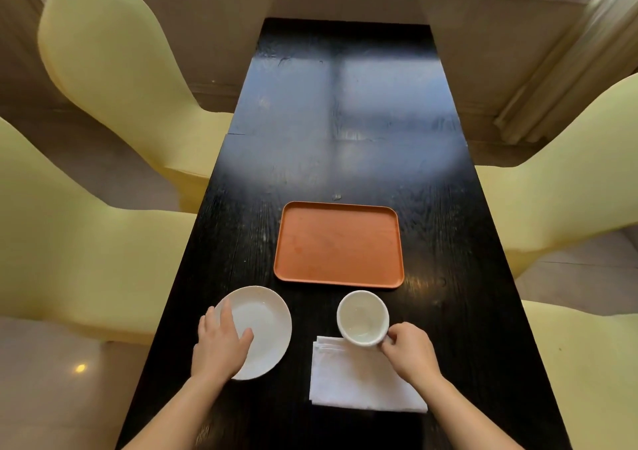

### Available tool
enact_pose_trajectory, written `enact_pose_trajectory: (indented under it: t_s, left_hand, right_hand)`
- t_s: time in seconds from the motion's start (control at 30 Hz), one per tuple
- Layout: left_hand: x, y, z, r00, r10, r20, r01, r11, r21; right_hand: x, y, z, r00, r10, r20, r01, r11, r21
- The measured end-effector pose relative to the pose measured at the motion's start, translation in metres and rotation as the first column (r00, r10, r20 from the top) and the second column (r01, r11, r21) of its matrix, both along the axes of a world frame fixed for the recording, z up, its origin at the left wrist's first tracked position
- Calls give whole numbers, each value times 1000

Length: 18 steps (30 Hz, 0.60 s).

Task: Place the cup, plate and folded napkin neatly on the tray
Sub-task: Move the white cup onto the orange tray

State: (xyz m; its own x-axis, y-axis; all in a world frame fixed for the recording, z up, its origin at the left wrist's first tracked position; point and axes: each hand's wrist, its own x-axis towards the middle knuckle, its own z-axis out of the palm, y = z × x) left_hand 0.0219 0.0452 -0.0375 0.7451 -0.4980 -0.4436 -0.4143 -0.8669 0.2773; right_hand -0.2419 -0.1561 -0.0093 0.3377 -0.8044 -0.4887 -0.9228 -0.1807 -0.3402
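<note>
Left hand (221, 341) open, fingers spread on plate (264, 329) rim; right hand (409, 349) pinches cup (362, 318) handle — napkin (359, 380) beneath, empty tray (340, 244) just beyond.

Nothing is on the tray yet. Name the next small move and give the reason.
Probably lift the white ceramic cup forward onto the empty orange tray: the right hand already grips its side, and it overlaps the folded white napkin.
</note>
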Motion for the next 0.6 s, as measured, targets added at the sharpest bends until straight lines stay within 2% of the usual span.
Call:
enact_pose_trajectory:
  t_s: [0.4,0.6]
  left_hand:
    - [-8,-1,-12,996,-47,78,41,995,86]
    - [-12,-2,-21,993,-58,105,46,992,114]
  right_hand:
    - [-4,1,7,977,-80,195,92,994,-53]
    - [19,-28,21,924,-172,341,203,977,-58]
